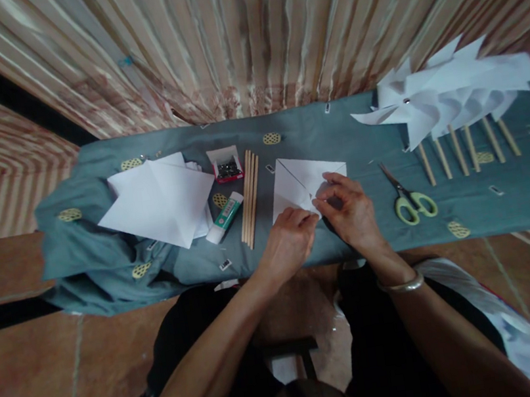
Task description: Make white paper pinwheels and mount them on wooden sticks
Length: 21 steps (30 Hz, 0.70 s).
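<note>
**Left grip (pixel 291 238) and right grip (pixel 349 207) drawn in at a white paper sheet (pixel 286 185)**

The left grip is closed on the sheet's near edge; the right is narrow over its middle, though whether its fingertips pinch anything is hard to tell. The sheet lies flat on the worktop (pixel 314 128) between them, with a dark diagonal line running in from its far left corner.

Just left of the sheet, slim round wooden sticks (pixel 250 194) lie side by side, separating it from a green-and-white glue stick (pixel 225 217). Beyond the glue stick, an open little box (pixel 227 166) shows small dark shiny pieces. Farther left, smooth white sheets (pixel 161 204) are fanned in a loose pile.

Right of the right grip lie scissors (pixel 407 200) with light green loop handles, blades pointing away. Past them, paper pinwheels (pixel 458 90) with curled, pointed vanes overlap in a row, their wooden handles toward the person.

Teal cloth with yellow oval motifs covers the worktop, bunched at its left end. Behind hangs a pleated, striped curtain (pixel 270 32); below is brownish tiled floor (pixel 32 372).
</note>
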Each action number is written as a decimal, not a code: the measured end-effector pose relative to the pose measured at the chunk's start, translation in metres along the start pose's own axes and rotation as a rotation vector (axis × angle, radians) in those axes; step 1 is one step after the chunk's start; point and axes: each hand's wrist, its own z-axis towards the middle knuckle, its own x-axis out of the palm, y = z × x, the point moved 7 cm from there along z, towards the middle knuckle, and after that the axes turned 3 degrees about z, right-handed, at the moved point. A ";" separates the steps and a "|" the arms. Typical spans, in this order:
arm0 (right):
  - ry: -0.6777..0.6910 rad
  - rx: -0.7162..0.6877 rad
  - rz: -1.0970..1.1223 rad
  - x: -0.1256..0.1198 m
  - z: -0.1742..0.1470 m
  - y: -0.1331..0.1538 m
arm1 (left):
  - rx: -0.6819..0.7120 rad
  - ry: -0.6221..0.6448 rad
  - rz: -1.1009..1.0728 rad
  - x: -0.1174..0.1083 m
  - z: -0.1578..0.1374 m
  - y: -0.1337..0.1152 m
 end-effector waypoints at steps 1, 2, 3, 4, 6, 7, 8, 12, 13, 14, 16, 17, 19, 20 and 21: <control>-0.001 -0.005 -0.008 0.000 0.000 0.001 | -0.001 -0.001 0.001 0.000 0.000 0.000; -0.002 -0.007 -0.015 0.000 0.000 0.001 | -0.003 -0.002 0.003 0.000 0.000 0.000; -0.001 -0.007 -0.019 0.000 0.000 0.001 | -0.004 -0.003 0.006 0.000 0.000 0.000; -0.001 -0.005 -0.021 0.000 0.000 0.001 | -0.003 -0.003 0.009 0.000 0.000 0.000; 0.000 -0.005 -0.016 0.000 0.000 0.001 | 0.001 0.000 0.014 0.000 -0.001 0.000; 0.001 -0.007 -0.012 0.000 0.000 0.001 | 0.003 0.002 0.016 0.000 -0.001 -0.001; 0.001 -0.010 -0.009 0.000 0.000 0.001 | 0.002 0.003 0.018 0.001 -0.001 -0.001; 0.009 -0.012 0.002 0.001 0.000 0.002 | 0.002 -0.001 0.031 0.001 -0.001 0.000; 0.013 -0.011 0.002 0.001 0.000 0.002 | 0.007 -0.002 0.035 0.001 -0.002 0.000; 0.016 -0.009 0.001 0.001 -0.001 0.002 | 0.013 -0.005 0.037 0.002 -0.002 -0.001; 0.018 -0.004 0.000 0.001 -0.001 0.001 | 0.024 -0.015 0.037 0.002 -0.002 -0.001; 0.018 -0.002 0.001 0.001 -0.001 0.001 | 0.027 -0.020 0.035 0.002 -0.003 -0.001; 0.019 -0.002 0.007 0.001 -0.001 0.000 | 0.031 -0.029 0.028 0.002 -0.003 -0.001; 0.017 -0.006 0.010 0.001 -0.001 0.000 | 0.031 -0.031 0.025 0.002 -0.003 -0.001; 0.013 -0.011 0.012 0.001 -0.001 0.000 | 0.032 -0.033 0.022 0.002 -0.003 -0.001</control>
